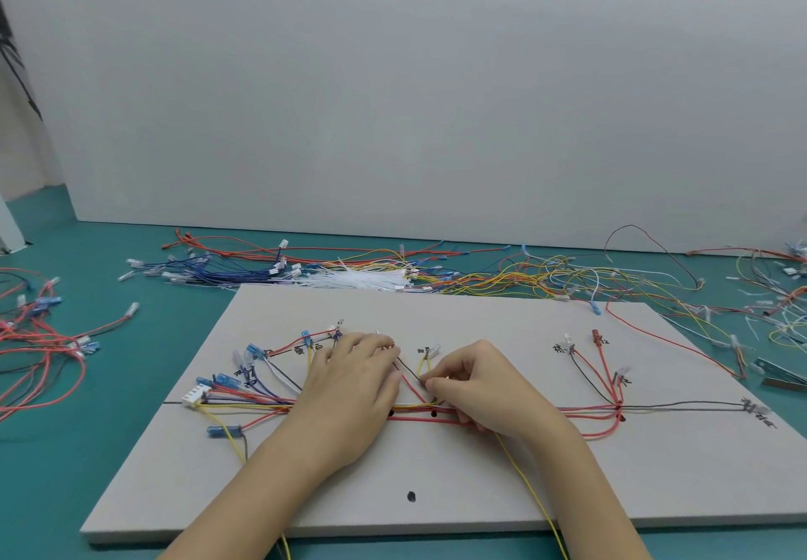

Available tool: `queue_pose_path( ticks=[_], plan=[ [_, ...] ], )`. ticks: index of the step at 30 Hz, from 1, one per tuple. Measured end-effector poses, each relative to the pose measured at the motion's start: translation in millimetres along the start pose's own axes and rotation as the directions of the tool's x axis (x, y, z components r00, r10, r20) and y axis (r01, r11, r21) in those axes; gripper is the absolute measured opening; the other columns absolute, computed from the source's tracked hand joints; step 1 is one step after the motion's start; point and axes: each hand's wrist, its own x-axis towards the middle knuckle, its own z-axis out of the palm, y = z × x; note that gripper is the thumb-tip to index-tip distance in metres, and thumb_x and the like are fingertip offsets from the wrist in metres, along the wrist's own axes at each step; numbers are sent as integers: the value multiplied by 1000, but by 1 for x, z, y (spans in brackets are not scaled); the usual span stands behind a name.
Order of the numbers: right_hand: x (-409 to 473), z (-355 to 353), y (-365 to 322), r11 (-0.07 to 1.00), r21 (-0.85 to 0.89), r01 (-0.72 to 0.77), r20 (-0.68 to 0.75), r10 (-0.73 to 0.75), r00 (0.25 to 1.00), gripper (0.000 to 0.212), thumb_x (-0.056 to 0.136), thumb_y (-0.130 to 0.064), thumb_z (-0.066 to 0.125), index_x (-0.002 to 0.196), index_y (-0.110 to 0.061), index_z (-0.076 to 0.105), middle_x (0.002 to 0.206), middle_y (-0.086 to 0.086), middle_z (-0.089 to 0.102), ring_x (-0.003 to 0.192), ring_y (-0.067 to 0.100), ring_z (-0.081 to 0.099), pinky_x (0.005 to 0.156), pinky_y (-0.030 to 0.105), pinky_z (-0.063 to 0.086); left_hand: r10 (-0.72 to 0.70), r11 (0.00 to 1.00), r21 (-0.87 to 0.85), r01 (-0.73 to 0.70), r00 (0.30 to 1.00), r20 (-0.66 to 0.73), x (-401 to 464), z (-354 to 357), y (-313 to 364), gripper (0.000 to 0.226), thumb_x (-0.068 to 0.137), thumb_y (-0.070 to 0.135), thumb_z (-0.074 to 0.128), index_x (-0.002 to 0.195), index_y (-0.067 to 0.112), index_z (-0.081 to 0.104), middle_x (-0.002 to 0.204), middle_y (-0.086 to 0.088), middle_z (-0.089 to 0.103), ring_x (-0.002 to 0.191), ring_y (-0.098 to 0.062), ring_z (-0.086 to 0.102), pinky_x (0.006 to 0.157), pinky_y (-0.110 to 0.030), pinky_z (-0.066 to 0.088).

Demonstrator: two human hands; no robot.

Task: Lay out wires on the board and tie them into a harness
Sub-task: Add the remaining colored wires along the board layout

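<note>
On the grey board (436, 485), which lies flat on the teal counter (87, 463), wires (262, 406) of red, yellow, blue, black and white run together into a trunk along a dark line drawn across the board's middle. At the board's left part, branches fan out to blue terminals (225, 380) and a white connector (195, 396); at its right part, red and black branches rise to small terminals beside handwritten labels.

The left hand (349, 393) lies palm down over the trunk near the board's middle, its fingers (371, 343) straight and close together, pressing wires flat. Just right of it, the right hand (484, 389) rests on the trunk with curled fingers (436, 382); thumb and forefinger pinch a thin wire where a yellow and a dark branch climb toward a small terminal (432, 350). A long yellow wire (530, 489) trails from beneath the right hand off the board's near edge.

Beyond the board's far edge, a bunch of white cable ties (362, 278) lies among loose wire piles: blue ones to its left, yellow and orange ones to its right. More red wires (39, 341) sprawl on the counter left of the board, and mixed ones right of it. A pale wall panel (415, 101) stands behind the counter.
</note>
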Motion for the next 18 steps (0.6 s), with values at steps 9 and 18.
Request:
queue_pose_path(
  ticks=[9, 18],
  plan=[
    [0, -1, 3, 1000, 16, -14, 11, 13, 1000, 20, 81, -16, 58, 71, -22, 74, 58, 6, 59, 44, 12, 48, 37, 18, 32, 7, 999, 50, -6, 1000, -11, -1, -3, 3, 40, 101, 42, 30, 139, 35, 41, 142, 18, 36, 136, -3, 22, 106, -30, 17],
    [1, -1, 3, 1000, 19, -6, 4, 6, 1000, 19, 82, -17, 59, 72, -22, 74, 59, 8, 60, 46, 13, 49, 37, 19, 34, -35, 998, 46, 33, 998, 50, 1, -3, 1, 44, 101, 45, 28, 142, 33, 36, 150, 18, 27, 138, -6, 16, 108, -33, 17]
  ],
)
